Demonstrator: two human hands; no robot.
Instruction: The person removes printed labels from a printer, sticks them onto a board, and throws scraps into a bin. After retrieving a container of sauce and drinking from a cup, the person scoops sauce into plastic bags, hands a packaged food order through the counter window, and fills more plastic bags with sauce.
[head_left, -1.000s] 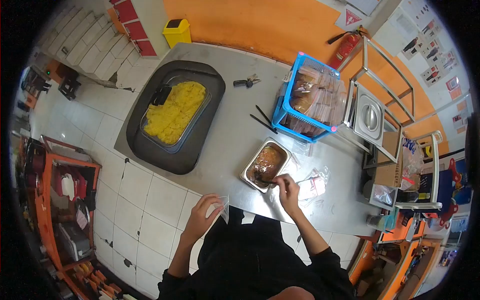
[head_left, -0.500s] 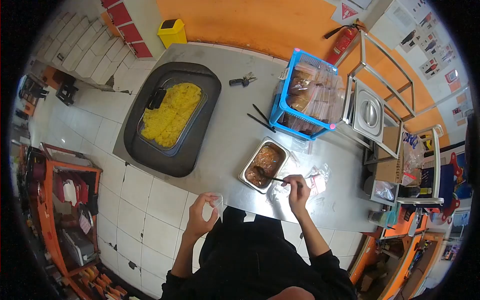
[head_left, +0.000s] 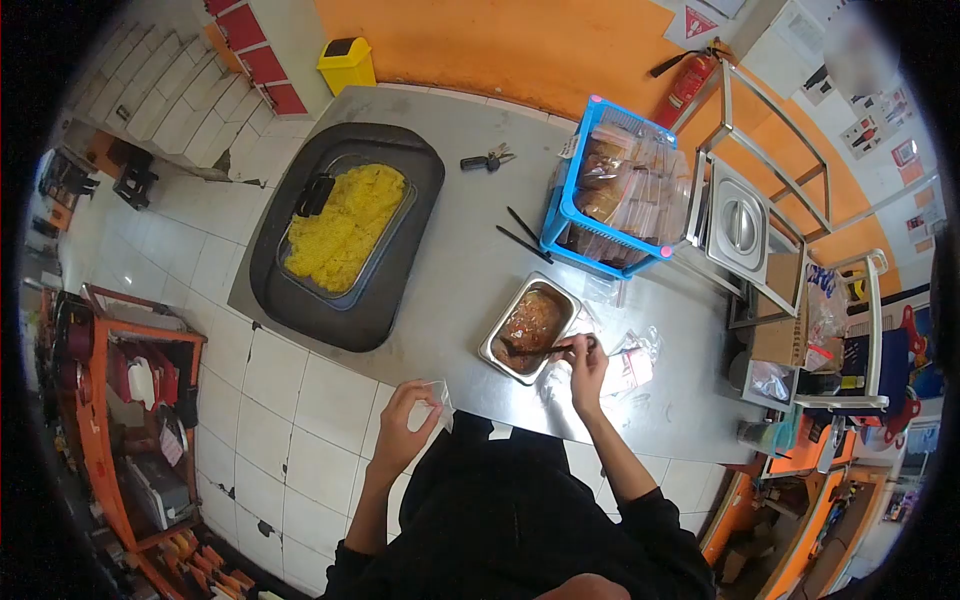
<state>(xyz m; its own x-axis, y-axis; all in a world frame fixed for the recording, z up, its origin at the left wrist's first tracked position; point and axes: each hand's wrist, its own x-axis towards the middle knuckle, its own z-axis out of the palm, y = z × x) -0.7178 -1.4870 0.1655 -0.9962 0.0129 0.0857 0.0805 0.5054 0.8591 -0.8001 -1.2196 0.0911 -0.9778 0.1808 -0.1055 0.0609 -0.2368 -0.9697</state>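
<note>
At the steel table's (head_left: 470, 230) near edge: right hand (head_left: 588, 372), fingers closed round a dark spoon (head_left: 552, 350), its bowl in the brown sauce (head_left: 535, 318) of a small metal pan (head_left: 488, 352). Left hand (head_left: 408, 415), half-curled, pinching a clear bag (head_left: 444, 402). Left of the pan, I see yellow food (head_left: 345, 230) on a black tray (head_left: 375, 322); beyond it, a blue basket (head_left: 562, 215) of filled bags (head_left: 625, 190).
</note>
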